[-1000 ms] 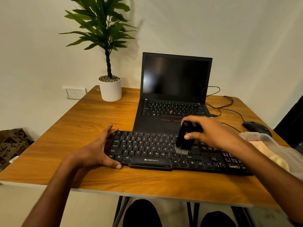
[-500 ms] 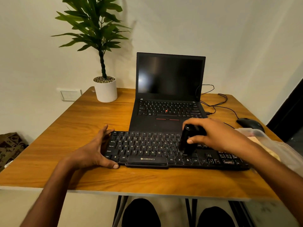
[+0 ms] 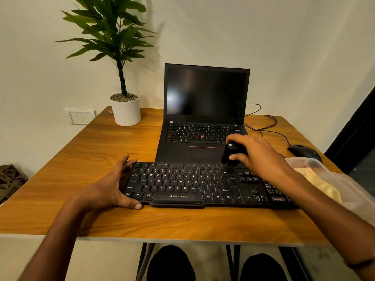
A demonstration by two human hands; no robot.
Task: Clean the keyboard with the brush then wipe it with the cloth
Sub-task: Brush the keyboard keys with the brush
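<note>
Right hand pinches brush over keyboard — left hand, spread, braces it.

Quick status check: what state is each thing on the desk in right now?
Laptop: lid open, screen dark.
Keyboard: flat on table, left hand bracing its left end.
Brush: gripped in right hand, bristles at the top key row.
Cloth: lying unused at right.
Mouse: untouched.

Lower left of frame, the bare left hand lies palm-down with fingers spread; right of centre, the bare right hand curls in a closed grip.
</note>
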